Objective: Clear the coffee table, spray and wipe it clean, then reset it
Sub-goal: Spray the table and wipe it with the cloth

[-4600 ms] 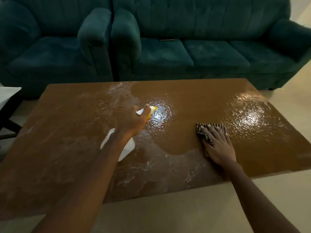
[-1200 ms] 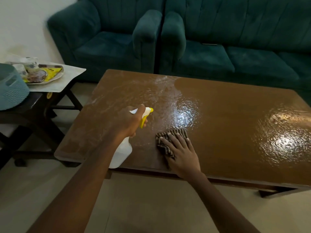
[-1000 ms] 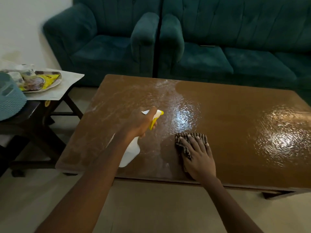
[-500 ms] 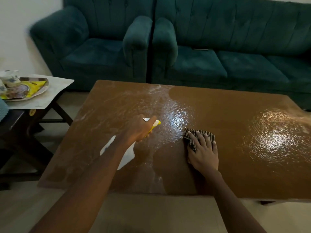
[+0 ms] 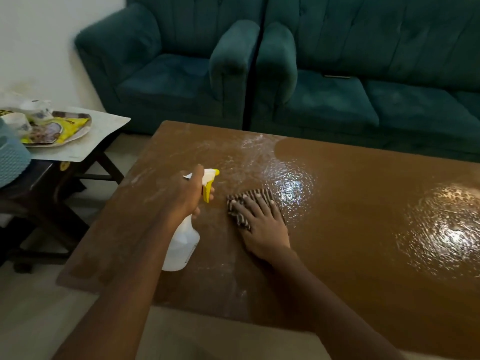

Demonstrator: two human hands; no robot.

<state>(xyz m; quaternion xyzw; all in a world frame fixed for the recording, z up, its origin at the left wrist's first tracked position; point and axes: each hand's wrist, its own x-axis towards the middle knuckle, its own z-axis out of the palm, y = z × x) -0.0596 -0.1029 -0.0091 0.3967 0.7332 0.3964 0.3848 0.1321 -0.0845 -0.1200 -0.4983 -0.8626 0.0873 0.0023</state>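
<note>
While the white plastic spray bottle with a yellow trigger and nozzle (image 5: 183, 242) is gripped by the left hand (image 5: 181, 197) above the near left part of the brown wooden coffee table (image 5: 363, 203), its nozzle is pointed away across the top. Just to its right, a dark-and-light striped cleaning cloth (image 5: 246, 203) is pressed flat against the tabletop under the spread fingers of the right hand (image 5: 262, 227). Whitish streaks are seen on the left part; wet glare is seen beyond the cloth and at the right. Farther left, a small dark side table (image 5: 78, 152) is loaded with a plate of yellow packets (image 5: 55, 128) and a pale blue basket (image 5: 11, 162). Beyond, a teal upholstered armchair (image 5: 168, 61) and a matching sofa (image 5: 376, 74) are set side by side.
</note>
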